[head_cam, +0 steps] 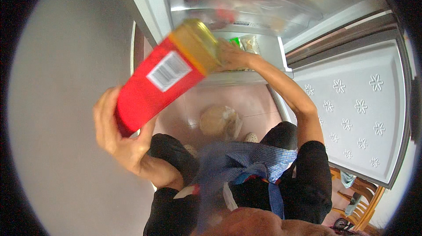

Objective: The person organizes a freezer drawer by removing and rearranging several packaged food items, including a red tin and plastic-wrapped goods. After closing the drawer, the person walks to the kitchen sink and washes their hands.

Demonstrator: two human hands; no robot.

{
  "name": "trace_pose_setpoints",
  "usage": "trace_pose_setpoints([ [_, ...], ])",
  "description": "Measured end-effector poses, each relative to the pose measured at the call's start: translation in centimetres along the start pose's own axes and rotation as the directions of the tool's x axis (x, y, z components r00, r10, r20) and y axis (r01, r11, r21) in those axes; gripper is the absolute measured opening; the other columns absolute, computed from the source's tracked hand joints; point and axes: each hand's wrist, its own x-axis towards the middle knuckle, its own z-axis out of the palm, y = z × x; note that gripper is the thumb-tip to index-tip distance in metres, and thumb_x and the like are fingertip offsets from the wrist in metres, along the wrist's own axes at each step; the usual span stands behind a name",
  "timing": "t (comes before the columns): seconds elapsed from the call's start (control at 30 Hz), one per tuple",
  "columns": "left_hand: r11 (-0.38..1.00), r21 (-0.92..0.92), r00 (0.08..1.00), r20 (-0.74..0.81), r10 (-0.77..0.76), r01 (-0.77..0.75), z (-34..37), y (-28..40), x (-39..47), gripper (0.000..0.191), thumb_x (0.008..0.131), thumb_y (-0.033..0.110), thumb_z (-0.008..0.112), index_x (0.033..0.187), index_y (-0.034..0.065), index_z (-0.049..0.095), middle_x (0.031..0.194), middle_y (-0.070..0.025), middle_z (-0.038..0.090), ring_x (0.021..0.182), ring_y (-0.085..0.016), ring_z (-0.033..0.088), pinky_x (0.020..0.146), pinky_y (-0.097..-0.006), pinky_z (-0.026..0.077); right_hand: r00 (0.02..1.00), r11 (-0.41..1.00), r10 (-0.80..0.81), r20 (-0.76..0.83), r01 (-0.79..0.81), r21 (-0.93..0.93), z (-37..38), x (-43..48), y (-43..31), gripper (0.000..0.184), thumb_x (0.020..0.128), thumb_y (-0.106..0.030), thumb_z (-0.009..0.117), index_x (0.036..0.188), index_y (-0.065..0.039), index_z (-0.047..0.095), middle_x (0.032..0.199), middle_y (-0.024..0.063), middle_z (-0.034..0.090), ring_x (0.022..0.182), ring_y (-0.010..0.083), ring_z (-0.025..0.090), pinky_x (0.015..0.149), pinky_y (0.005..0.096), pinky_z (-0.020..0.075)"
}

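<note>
My left hand (122,134) is wrapped around the lower end of a red box (141,101) with a gold end section and a barcode label. The box is held tilted, its gold end up and to the right, in front of an open freezer. My right hand (232,55) is blurred beside that gold end, over a pulled-out freezer drawer (244,76). Its fingers are partly hidden by the box, so whether they grip anything is unclear. Inside the drawer lie a green packet (234,41) and a clear plastic bag of pale food (250,43).
Above are closed translucent drawers (273,8). The freezer door (352,111) stands open on the right, and a grey panel (72,104) fills the left. A tan round item in a plastic bag (217,122) sits on the tiled floor by my feet. Behind the door is a wooden chair (359,199).
</note>
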Motion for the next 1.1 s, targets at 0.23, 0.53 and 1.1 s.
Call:
trace_pose_setpoints([
  [0.23, 0.969, 0.012, 0.928, 0.289, 0.234, -0.248, 6.5, 2.6, 0.2, 0.062, 0.047, 0.003, 0.07, 0.108, 0.0056, 0.056, 0.106, -0.0117, 0.057, 0.098, -0.029, 0.054, 0.086, -0.0388, 0.041, 0.875, 0.99, 0.128, -0.467, -0.081, 0.118, -2.3, -16.4, -1.7, 0.044, 0.077, -0.016, 0.06, 0.115, 0.003, 0.049, 0.132, 0.0205, 0.036, 0.127, 0.0371, 0.025, 0.103, 0.044, 0.0267],
  [0.53, 0.901, -0.13, 0.807, 0.405, 0.43, -0.415, 18.3, 2.8, 0.3, 0.068, 0.049, 0.003, 0.072, 0.113, 0.0032, 0.05, 0.109, -0.0128, 0.052, 0.103, -0.03, 0.049, 0.09, -0.0403, 0.038, 0.685, 0.874, 0.423, -0.593, -0.135, 0.468, 0.1, -18.5, -0.6, 0.056, 0.076, -0.013, 0.063, 0.125, -0.001, 0.039, 0.127, 0.021, 0.041, 0.116, 0.0364, 0.041, 0.096, 0.0392, 0.0352],
  [1.1, 0.788, 0.067, 0.729, 0.435, 0.529, -0.612, 25.4, -1.3, 1.0, 0.068, 0.055, 0.006, 0.072, 0.119, 0.005, 0.047, 0.106, -0.0115, 0.048, 0.098, -0.027, 0.047, 0.084, -0.0385, 0.036, 0.76, 0.753, 0.365, -0.538, 0.099, 0.65, 2.8, -8.3, 9.1, 0.064, 0.073, -0.028, 0.07, 0.124, -0.002, 0.041, 0.106, 0.018, 0.058, 0.094, 0.0281, 0.059, 0.081, 0.0354, 0.0451],
])
